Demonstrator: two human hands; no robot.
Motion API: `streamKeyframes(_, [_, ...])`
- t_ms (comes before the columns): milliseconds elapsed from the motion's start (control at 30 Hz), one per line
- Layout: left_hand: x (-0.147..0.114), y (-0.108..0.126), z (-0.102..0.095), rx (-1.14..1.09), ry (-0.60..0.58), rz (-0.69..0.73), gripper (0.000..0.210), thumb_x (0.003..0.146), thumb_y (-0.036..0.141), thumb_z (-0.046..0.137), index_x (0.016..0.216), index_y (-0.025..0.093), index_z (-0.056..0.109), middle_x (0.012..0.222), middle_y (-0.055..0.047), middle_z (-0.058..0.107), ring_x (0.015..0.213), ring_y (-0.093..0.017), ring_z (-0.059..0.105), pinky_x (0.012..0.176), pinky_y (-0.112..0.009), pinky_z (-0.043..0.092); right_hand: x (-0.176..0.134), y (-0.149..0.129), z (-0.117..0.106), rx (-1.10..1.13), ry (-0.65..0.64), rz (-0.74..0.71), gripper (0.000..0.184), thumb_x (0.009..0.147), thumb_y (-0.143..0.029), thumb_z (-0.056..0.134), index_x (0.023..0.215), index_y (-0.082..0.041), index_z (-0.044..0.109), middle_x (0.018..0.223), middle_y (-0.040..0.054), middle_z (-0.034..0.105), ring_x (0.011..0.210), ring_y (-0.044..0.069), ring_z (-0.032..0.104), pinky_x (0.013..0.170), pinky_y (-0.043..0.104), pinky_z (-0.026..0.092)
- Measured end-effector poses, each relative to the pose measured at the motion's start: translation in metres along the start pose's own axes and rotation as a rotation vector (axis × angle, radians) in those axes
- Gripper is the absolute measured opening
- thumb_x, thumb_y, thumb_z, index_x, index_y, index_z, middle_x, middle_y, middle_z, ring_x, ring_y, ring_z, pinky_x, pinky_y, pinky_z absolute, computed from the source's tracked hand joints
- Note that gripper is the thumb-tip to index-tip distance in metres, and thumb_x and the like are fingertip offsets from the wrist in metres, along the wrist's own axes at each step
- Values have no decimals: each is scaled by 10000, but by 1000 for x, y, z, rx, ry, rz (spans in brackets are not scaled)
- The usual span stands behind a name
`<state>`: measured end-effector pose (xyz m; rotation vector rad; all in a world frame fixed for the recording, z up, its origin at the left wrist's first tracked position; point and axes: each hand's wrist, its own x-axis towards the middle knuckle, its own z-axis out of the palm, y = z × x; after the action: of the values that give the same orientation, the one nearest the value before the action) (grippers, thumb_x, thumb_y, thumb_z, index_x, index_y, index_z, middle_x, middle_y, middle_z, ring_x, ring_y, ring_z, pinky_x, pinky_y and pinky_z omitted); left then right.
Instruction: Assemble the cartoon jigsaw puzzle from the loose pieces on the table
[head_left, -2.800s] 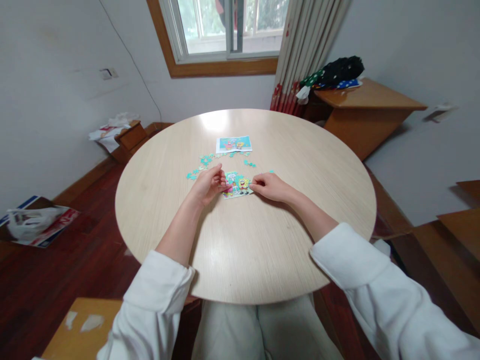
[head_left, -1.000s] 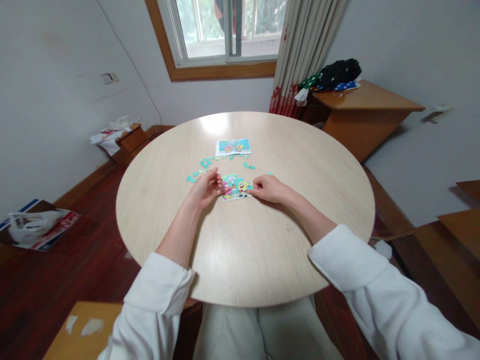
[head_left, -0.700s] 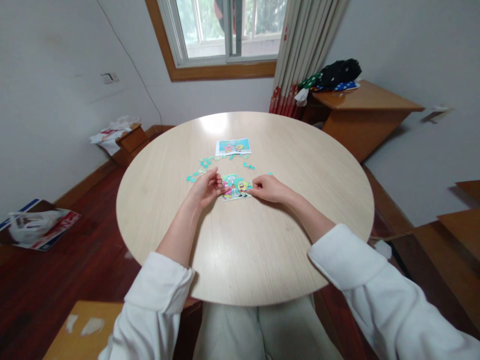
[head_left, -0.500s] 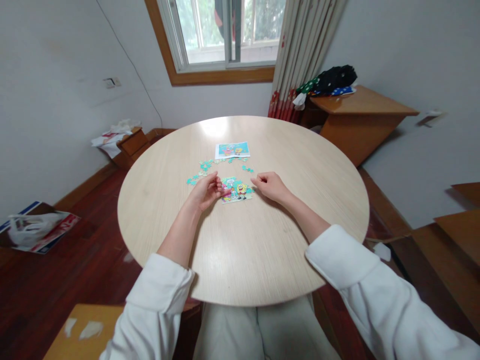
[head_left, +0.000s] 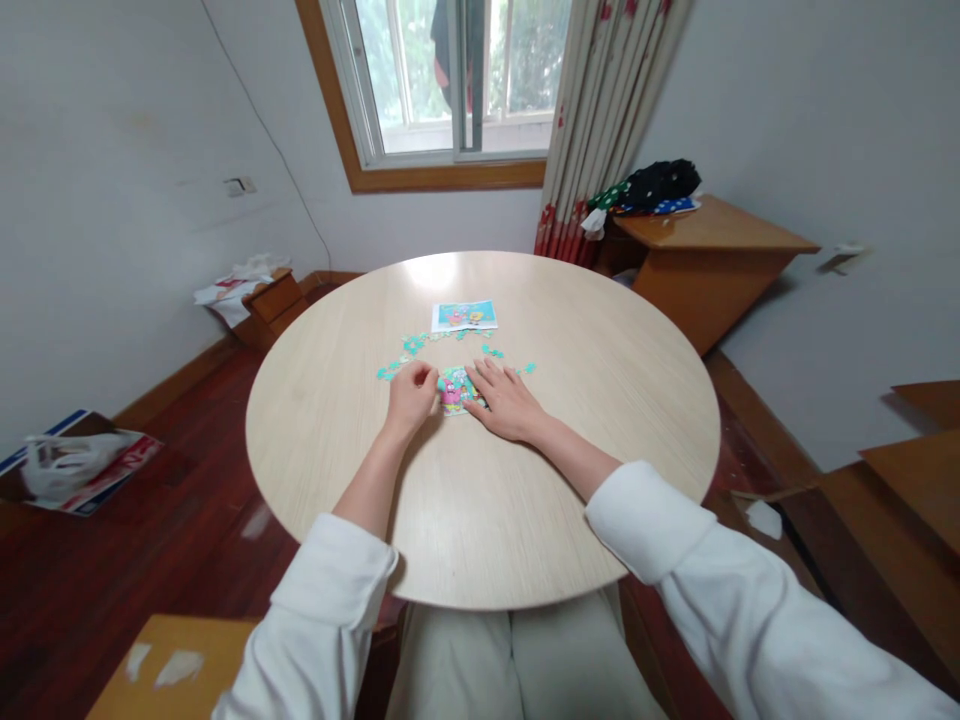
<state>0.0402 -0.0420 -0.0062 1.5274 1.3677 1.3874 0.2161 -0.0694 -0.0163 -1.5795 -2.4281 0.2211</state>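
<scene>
Evidently, the colourful cartoon-printed jigsaw [head_left: 452,392] is partly joined — loose turquoise pieces [head_left: 413,344] are left beyond it. Its right side is covered by the spread-fingered right hand [head_left: 508,402]; at its left edge, the left hand [head_left: 411,398] is pinched together — whether on anything cannot be told.

a pale curtain [head_left: 596,120] with red patches hangs beside the window [head_left: 454,80].
</scene>
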Motion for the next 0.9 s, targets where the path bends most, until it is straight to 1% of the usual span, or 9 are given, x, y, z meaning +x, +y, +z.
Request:
streamKeyframes(67, [-5, -5, 3, 73, -58, 61, 156, 721, 71, 601, 636, 186, 662, 750, -22, 647, 796, -161, 585, 853, -265, 428, -1, -2, -1, -17, -27, 22, 689, 962, -496, 276, 1514, -85, 252, 1587, 148, 197, 1476, 270, 141, 1178, 489, 113])
streamKeyframes(133, [-11, -8, 5, 124, -123, 92, 135, 713, 85, 610, 715, 192, 692, 952, -76, 688, 1006, -216, 605, 1019, -340, 377, -1, -3, -1, -30, -38, 36, 698, 961, -503, 256, 1517, -80, 241, 1586, 146, 196, 1476, 265, 141, 1181, 491, 108])
streamKeyframes(233, [-18, -12, 7, 345, -248, 161, 190, 786, 147, 566, 915, 196, 696, 1193, -127, 649, 1206, -270, 539, 1139, -490, 218, -3, -4, 0, -43, -37, 57, 706, 958, -511, 255, 1515, -78, 246, 1583, 141, 211, 1474, 260, 152, 1183, 485, 105])
streamKeyframes(267, [-21, -13, 7, 430, -283, 182, 224, 816, 170, 543, 991, 197, 680, 1255, -136, 622, 1242, -274, 517, 1147, -528, 173, -3, -5, 1, -47, -35, 63, 707, 957, -512, 255, 1514, -76, 248, 1581, 140, 219, 1473, 259, 159, 1184, 482, 102])
streamKeyframes(300, [-23, -13, 8, 498, -309, 203, 249, 844, 199, 525, 1053, 196, 661, 1298, -149, 596, 1272, -275, 495, 1147, -542, 164, -4, -5, 2, -52, -35, 66, 706, 957, -511, 254, 1513, -75, 251, 1578, 141, 227, 1471, 259, 167, 1185, 483, 99])
streamKeyframes(433, [-31, -15, 9, 606, -331, 249, 300, 902, 278, 466, 1137, 181, 626, 1345, -183, 553, 1304, -278, 469, 1146, -520, 199, -8, -7, 5, -61, -41, 70, 693, 959, -509, 244, 1510, -88, 271, 1566, 145, 259, 1463, 260, 200, 1183, 491, 104])
streamKeyframes(567, [-39, -18, 9, 624, -316, 299, 330, 920, 278, 418, 1162, 160, 608, 1315, -197, 562, 1272, -284, 491, 1134, -502, 248, -14, -11, 6, -60, -29, 56, 694, 963, -499, 239, 1502, -63, 280, 1561, 147, 271, 1458, 258, 216, 1186, 490, 89])
streamKeyframes(700, [-45, -19, 9, 623, -311, 336, 341, 922, 279, 401, 1162, 139, 599, 1280, -216, 565, 1230, -297, 508, 1100, -479, 315, -21, -15, 5, -68, -20, 49, 688, 965, -489, 236, 1491, -51, 300, 1552, 149, 291, 1454, 259, 229, 1189, 494, 58])
streamKeyframes(900, [-50, -20, 8, 623, -293, 357, 295, 918, 257, 401, 1107, 147, 599, 1211, -195, 578, 1180, -282, 524, 1049, -431, 383, -32, -22, 4, -66, -23, 56, 681, 963, -488, 246, 1493, -66, 306, 1555, 139, 289, 1456, 250, 225, 1189, 474, 93])
